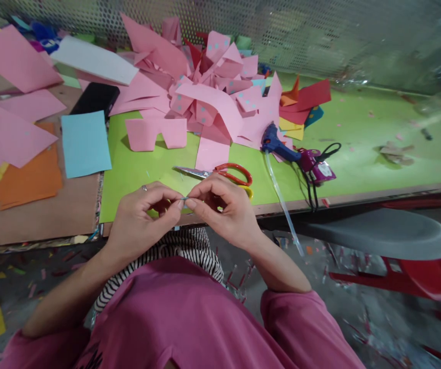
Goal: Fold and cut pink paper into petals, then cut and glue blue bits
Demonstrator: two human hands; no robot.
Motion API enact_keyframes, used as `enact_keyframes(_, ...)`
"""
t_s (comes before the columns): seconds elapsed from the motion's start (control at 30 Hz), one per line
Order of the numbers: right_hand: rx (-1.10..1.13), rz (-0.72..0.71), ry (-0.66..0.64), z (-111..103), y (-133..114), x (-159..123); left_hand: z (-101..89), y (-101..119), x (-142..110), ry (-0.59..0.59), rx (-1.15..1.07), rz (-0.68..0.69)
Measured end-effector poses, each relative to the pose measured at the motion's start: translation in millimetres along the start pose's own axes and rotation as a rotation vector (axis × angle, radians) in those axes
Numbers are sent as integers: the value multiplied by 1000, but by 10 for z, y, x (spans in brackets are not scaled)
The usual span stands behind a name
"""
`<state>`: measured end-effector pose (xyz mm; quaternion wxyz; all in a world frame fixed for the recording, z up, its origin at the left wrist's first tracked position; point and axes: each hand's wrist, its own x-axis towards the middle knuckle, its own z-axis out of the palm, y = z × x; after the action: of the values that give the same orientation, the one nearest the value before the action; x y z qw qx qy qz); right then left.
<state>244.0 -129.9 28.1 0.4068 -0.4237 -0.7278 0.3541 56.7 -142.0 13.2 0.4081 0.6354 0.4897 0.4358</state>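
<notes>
My left hand (143, 212) and my right hand (226, 205) meet at the table's front edge, thumbs and forefingers pinched. Between the fingertips is a tiny blue-green piece (184, 199), mostly covered; it looks like paper. Just beyond my right hand lie scissors (235, 173) with red and yellow handles, blades pointing left. Farther back on the green surface rests a pink paper cutout (156, 134) with a notch in its lower edge. A light blue sheet (85, 144) lies to the left of it.
A blue glue gun (279, 143) with a clear glue stick overhanging the edge lies right, beside a purple box (316, 166) with a black cord. Pink paper scraps (205, 97) are heaped behind. A black phone-like object (95, 99) lies left; a grey stool seat (389, 233) stands right.
</notes>
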Motion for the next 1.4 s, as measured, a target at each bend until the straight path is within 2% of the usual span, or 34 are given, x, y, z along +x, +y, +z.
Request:
enact_keyframes(0.2, 123, 111, 47, 56, -38, 6, 16, -2, 3, -60, -75, -58)
enact_keyframes(0.37, 342, 203, 59, 124, -6, -9, 69, -11, -6, -51, -131, -76)
enact_keyframes(0.53, 494, 268, 85, 212, 39, -18, 133, -54, -18, -53, -358, -203)
enact_keyframes(0.63, 587, 309, 88, 265, 84, -16, 118, -70, 6, -131, -449, -296)
enact_keyframes(0.7, 629, 321, 103, 286, 111, -14, 88, -64, 26, -131, -483, -347)
enact_keyframes(0.87, 604, 347, 150, 268, 120, -9, 4, -46, 44, 9, -390, -322)
enact_keyframes(1.07, 578, 335, 86, 257, 65, -3, 13, -43, 54, -96, -492, -379)
enact_keyframes(1.2, 527, 285, 89, 244, 71, -7, 24, -44, 44, -97, -504, -408)
enact_keyframes(1.3, 424, 259, 57, 204, 77, -1, 16, -59, 35, -100, -436, -367)
enact_keyframes(1.4, 225, 197, 33, 166, 61, 11, 7, -75, 33, -81, -228, -232)
